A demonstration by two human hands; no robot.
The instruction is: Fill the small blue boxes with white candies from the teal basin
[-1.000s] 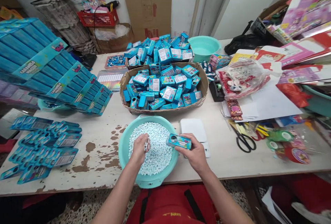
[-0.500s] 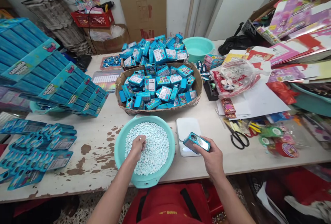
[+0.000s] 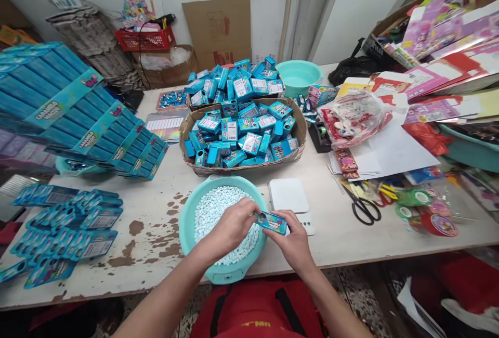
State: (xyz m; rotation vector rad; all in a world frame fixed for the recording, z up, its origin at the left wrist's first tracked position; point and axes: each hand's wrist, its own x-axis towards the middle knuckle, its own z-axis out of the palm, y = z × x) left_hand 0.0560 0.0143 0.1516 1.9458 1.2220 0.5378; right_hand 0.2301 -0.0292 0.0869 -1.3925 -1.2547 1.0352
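My right hand (image 3: 294, 239) is wrapped round a small blue candy box (image 3: 273, 222), tilted on its side above the rim of a mint-green basin (image 3: 186, 226). At the box's left end, beside its round hole, are the pinched fingertips of my left hand (image 3: 232, 226). What those fingers hold is hidden. Small pale candies (image 3: 218, 203) fill the bottom of the basin beneath my left hand. A white kitchen scale (image 3: 288, 196) lies just behind my right hand, with nothing on its plate.
A cut-down carton (image 3: 239, 164) heaped with blue boxes stands behind the basin. Stacked blue display packs (image 3: 86, 119) lean at left, above rows of blue boxes (image 3: 74, 223). Scissors (image 3: 362, 208), tape rolls (image 3: 421, 197) and a plastic bag (image 3: 354, 117) lie at right.
My left hand has risen from the candies and moved right to the box's end. My right hand has brought the box left, from over the scale to the basin's rim, and turned it.
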